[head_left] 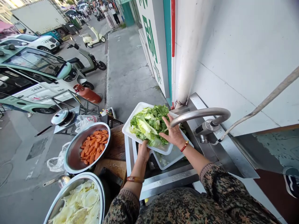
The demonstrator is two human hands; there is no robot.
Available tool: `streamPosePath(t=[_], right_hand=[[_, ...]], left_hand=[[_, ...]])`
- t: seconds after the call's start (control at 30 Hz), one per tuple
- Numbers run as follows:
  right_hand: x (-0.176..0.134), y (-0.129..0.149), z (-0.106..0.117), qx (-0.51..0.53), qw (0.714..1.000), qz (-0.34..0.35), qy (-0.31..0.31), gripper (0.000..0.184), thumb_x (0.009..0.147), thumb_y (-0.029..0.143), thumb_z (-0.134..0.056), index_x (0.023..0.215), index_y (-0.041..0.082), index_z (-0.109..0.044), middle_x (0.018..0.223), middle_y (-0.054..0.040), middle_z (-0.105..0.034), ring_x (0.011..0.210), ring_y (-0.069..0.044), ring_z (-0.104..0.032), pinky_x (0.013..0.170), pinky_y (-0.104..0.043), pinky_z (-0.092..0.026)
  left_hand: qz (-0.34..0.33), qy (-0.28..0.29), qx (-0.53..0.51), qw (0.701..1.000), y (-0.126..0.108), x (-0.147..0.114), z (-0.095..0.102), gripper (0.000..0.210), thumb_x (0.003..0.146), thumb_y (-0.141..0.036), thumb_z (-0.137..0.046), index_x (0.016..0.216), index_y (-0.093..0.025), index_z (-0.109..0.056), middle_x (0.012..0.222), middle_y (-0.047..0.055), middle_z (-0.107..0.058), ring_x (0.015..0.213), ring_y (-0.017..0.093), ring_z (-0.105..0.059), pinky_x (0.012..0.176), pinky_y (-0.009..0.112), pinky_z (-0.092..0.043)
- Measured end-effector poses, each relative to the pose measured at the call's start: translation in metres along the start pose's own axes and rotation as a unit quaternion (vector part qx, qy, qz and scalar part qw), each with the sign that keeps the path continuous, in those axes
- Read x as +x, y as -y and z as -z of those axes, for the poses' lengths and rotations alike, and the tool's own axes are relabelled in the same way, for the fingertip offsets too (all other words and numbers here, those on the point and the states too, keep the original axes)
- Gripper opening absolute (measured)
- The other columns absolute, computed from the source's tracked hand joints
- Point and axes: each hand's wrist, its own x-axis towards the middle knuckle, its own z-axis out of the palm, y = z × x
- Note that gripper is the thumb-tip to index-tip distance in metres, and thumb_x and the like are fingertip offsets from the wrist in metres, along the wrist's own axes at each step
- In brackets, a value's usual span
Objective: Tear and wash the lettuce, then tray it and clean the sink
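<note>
A white plastic basket [128, 125] heaped with green lettuce leaves [149, 124] is tilted over the metal sink [167, 179]. My left hand [143, 152] grips its near-left side, the thumb up by the leaves and the other fingers hidden underneath. My right hand [174, 133] lies against the right side of the lettuce, fingers spread apart. Below and partly hidden by the first basket, a second white basket [167, 161] sits in the sink with a few leaf scraps. The curved metal faucet [201, 113] passes just above my right hand.
To the left stand a metal bowl of sliced carrots [95, 146] and a pot of chopped cabbage [80, 202], near a wooden board [114, 169] and a slotted ladle [62, 180]. Beyond are a lidded pan [59, 117] and an orange gas cylinder [90, 93]. A wall [247, 56] bounds the right.
</note>
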Motion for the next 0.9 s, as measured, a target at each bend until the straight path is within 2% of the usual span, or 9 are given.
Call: streamPosePath(t=[0.07,0.13,0.3,0.4,0.47,0.53,0.6,0.73,0.9], right_hand=[[-0.009,-0.003,0.001,-0.017,1.0,-0.013,-0.005,0.079,0.09,0.052,-0.056,0.155,0.022,-0.021,0.162,-0.0151,-0.016,0.148,-0.038,-0.016,0.116,-0.06,-0.026],[-0.025,-0.001,0.007,-0.027,0.999,-0.031,0.0,0.078,0.091,0.049,-0.056,0.155,0.023,-0.02,0.162,-0.0141,-0.017,0.148,-0.039,-0.017,0.115,-0.062,-0.028],[-0.069,0.016,0.034,-0.001,0.997,-0.051,0.05,0.07,0.095,0.051,-0.048,0.155,0.03,-0.019,0.163,-0.0077,-0.019,0.149,-0.036,-0.018,0.115,-0.058,-0.033],[-0.091,0.01,0.049,0.036,0.996,-0.079,-0.008,0.055,0.099,0.043,-0.042,0.151,0.031,-0.031,0.161,-0.0063,-0.025,0.147,-0.031,-0.026,0.116,-0.052,-0.036],[-0.108,-0.001,0.055,0.068,0.99,-0.113,-0.056,0.045,0.101,0.037,-0.039,0.145,0.027,-0.043,0.152,-0.0092,-0.041,0.139,-0.026,-0.042,0.111,-0.045,-0.044],[-0.125,-0.013,0.059,0.088,0.983,-0.143,-0.076,0.036,0.101,0.034,-0.039,0.13,0.024,-0.057,0.131,-0.0109,-0.062,0.122,-0.024,-0.059,0.101,-0.042,-0.052],[-0.14,-0.023,0.063,0.093,0.978,-0.165,-0.086,0.03,0.1,0.035,-0.041,0.11,0.022,-0.066,0.108,-0.0098,-0.072,0.102,-0.023,-0.067,0.091,-0.039,-0.055],[-0.149,-0.033,0.074,0.077,0.955,-0.236,-0.161,0.031,0.099,0.041,-0.042,0.091,0.021,-0.063,0.087,-0.0083,-0.071,0.08,-0.021,-0.068,0.074,-0.035,-0.056],[-0.133,-0.04,0.073,0.072,0.964,-0.224,-0.122,0.039,0.098,0.05,-0.041,0.083,0.02,-0.063,0.084,-0.0113,-0.072,0.073,-0.022,-0.069,0.07,-0.035,-0.056]], left_hand=[[0.014,0.008,0.002,1.0,0.009,-0.002,-0.004,0.05,0.064,-0.017,-0.063,0.114,-0.018,-0.06,0.099,0.006,-0.071,0.083,0.021,-0.067,0.075,0.034,-0.058],[0.026,0.016,0.008,0.999,0.017,-0.006,0.001,0.051,0.062,-0.017,-0.064,0.113,-0.017,-0.06,0.094,0.007,-0.072,0.085,0.022,-0.068,0.076,0.034,-0.057],[0.046,0.035,0.03,0.998,0.024,-0.015,0.04,0.044,0.061,-0.018,-0.068,0.104,-0.015,-0.063,0.089,0.007,-0.074,0.091,0.026,-0.07,0.081,0.035,-0.057],[0.057,0.013,0.046,0.997,0.019,-0.02,0.064,0.042,0.061,-0.017,-0.069,0.102,-0.016,-0.064,0.087,0.007,-0.074,0.097,0.028,-0.069,0.085,0.036,-0.057],[0.061,0.001,0.056,0.997,0.015,-0.023,0.078,0.044,0.061,-0.015,-0.069,0.104,-0.017,-0.063,0.09,0.007,-0.075,0.101,0.029,-0.069,0.088,0.038,-0.057],[0.065,-0.015,0.067,0.995,0.012,-0.026,0.09,0.045,0.061,-0.014,-0.068,0.106,-0.018,-0.063,0.093,0.006,-0.075,0.102,0.029,-0.068,0.089,0.039,-0.057],[0.069,-0.028,0.074,0.994,0.011,-0.03,0.1,0.046,0.061,-0.014,-0.068,0.107,-0.019,-0.062,0.096,0.007,-0.074,0.103,0.03,-0.068,0.089,0.04,-0.057],[0.073,-0.021,0.059,0.995,0.012,-0.039,0.112,0.048,0.064,-0.015,-0.068,0.112,-0.019,-0.061,0.102,0.009,-0.073,0.105,0.03,-0.068,0.091,0.041,-0.056],[0.081,-0.024,0.032,0.996,0.013,-0.052,0.115,0.048,0.065,-0.013,-0.068,0.112,-0.018,-0.061,0.1,0.012,-0.073,0.103,0.03,-0.068,0.087,0.042,-0.057]])
